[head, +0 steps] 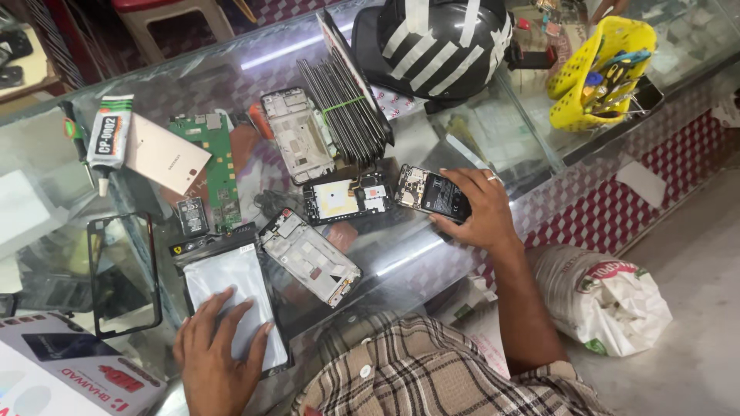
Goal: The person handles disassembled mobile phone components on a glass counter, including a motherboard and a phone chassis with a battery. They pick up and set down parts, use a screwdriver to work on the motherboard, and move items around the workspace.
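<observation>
My right hand (484, 209) grips an opened phone body (432, 192) with its black battery showing, resting on the glass counter (493, 131). My left hand (217, 348) lies flat, fingers spread, on a phone screen panel in a pale sleeve (231, 281) at the counter's near edge. Between the hands lie a bare phone frame (310, 257) and another opened phone (347, 198).
A green circuit board (216, 166), a pink back cover (166, 154), a glue tube (109, 132), a stack of screens (347, 108), a second frame (297, 135), a black striped helmet (439, 42) and a yellow tool basket (597, 69) crowd the counter. A white sack (609, 296) sits on the floor.
</observation>
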